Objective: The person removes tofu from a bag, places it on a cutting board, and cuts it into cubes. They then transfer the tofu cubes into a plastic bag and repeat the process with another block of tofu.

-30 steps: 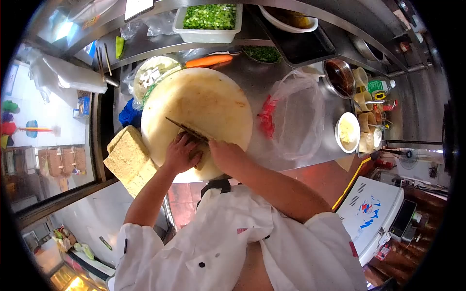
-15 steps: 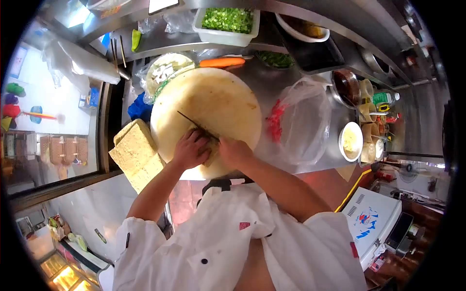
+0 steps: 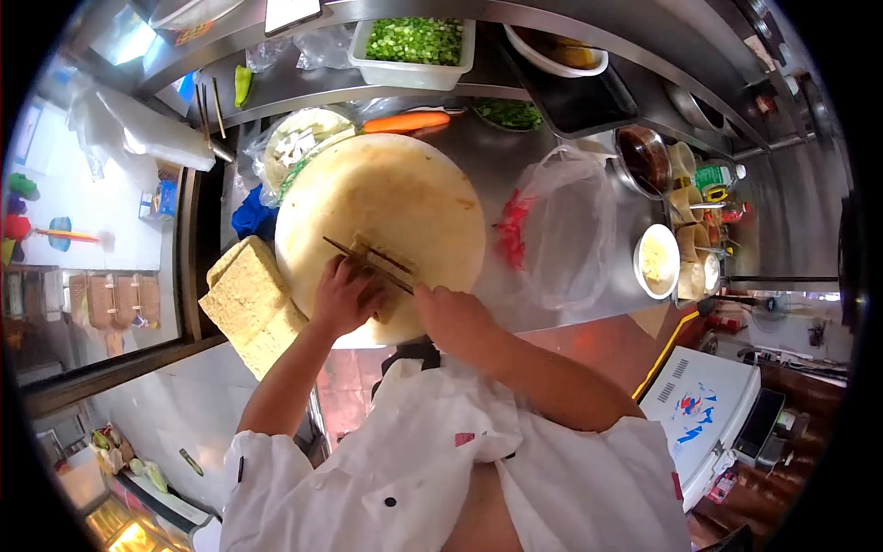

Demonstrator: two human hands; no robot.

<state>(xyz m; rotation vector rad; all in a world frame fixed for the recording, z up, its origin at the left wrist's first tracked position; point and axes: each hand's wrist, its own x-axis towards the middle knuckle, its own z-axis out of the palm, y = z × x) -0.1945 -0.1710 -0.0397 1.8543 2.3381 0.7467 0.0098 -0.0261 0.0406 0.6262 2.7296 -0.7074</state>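
On the round chopping board [image 3: 377, 184] my right hand [image 3: 451, 317] is closed around the handle of a knife [image 3: 345, 248]. Its dark blade slants up and to the left, edge-on to me. My left hand [image 3: 351, 296] has curled fingers beside the blade, holding a tan piece that looks like tofu [image 3: 388, 308]. Part of that piece is hidden under the hand and knife. A cut strip of the same tan food [image 3: 382, 250] lies just beyond the blade. Larger tan slabs [image 3: 253, 308] overlap the board's left edge.
Behind the board lie a carrot [image 3: 405, 122] and a bagged plate of white pieces [image 3: 308, 147]. A tub of chopped green onion [image 3: 414, 44] stands on the shelf above. To the right are a plastic bag [image 3: 570, 230], a white bowl [image 3: 657, 261] and a dark sauce pot [image 3: 642, 161].
The tan strip now shows apart beyond the blade. My left hand has shifted slightly left and its fingers are less bunched over the food. The whole view has moved a little.
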